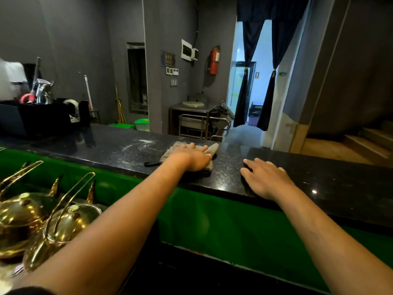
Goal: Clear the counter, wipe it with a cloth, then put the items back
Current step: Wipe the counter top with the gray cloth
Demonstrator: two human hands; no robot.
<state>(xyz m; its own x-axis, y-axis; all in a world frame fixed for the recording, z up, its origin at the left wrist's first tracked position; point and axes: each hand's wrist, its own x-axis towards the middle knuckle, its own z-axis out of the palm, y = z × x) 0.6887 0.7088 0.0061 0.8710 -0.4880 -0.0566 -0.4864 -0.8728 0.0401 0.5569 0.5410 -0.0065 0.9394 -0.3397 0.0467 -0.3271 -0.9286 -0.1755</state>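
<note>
A black speckled stone counter (110,145) runs across the view above a green front panel. A grey-brown cloth (212,148) lies flat on it near the middle. My left hand (192,157) presses down on the cloth with fingers spread over it. My right hand (265,177) rests flat and empty on the counter's near edge, a little right of the cloth. A whitish smear (138,144) shows on the counter left of the cloth. A small dark flat object (152,163) lies by my left wrist.
Black boxes and a holder with metal utensils (42,92) stand at the counter's far left. Brass teapots (63,224) sit on a lower surface at the near left. Beyond the counter are a metal trolley (202,122), a curtained doorway and wooden steps.
</note>
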